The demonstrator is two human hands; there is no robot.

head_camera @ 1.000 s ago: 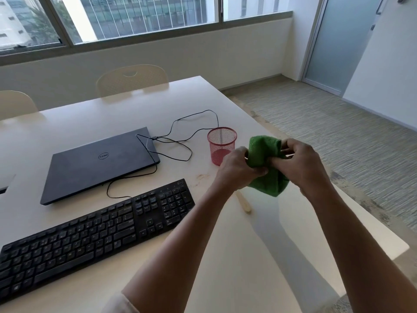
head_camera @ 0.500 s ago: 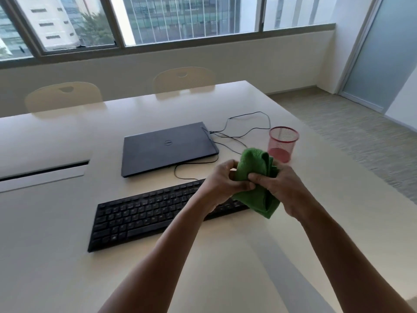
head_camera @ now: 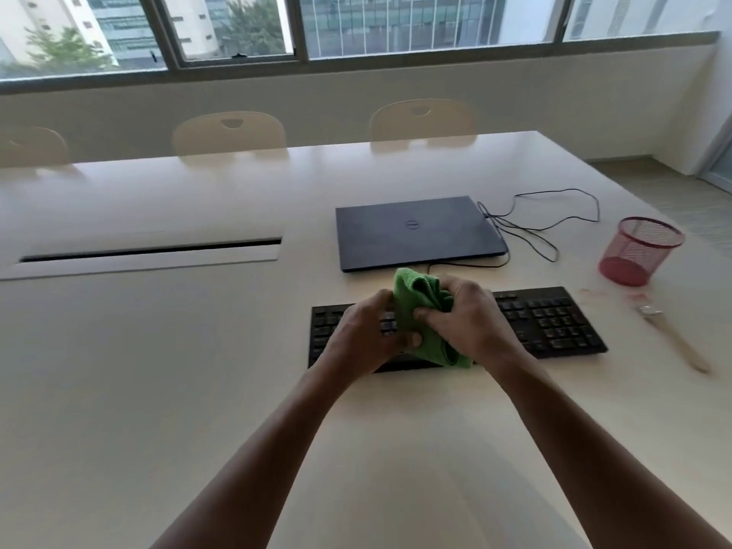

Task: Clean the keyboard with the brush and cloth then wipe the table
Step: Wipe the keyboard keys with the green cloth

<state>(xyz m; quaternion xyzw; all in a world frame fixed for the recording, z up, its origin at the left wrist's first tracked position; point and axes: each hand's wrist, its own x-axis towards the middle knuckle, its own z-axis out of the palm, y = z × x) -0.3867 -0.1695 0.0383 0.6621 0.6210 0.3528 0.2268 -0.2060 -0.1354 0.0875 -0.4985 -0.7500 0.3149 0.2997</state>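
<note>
A single wide-angle camera sits on the person's head and looks forward and down along both forearms, which enter from the bottom edge and meet near the middle of the frame. It faces across the table (head_camera: 158, 390) toward the far side, where three chair backs (head_camera: 229, 132) and a row of windows (head_camera: 396, 25) run along the top. The near table surface fills the lower half, close to the lens. The keyboard (head_camera: 554, 322) lies at mid-distance, the laptop (head_camera: 416, 231) beyond it. Straight lines bow toward the edges, and the right side is blurred. No second view exists to share any part.
</note>
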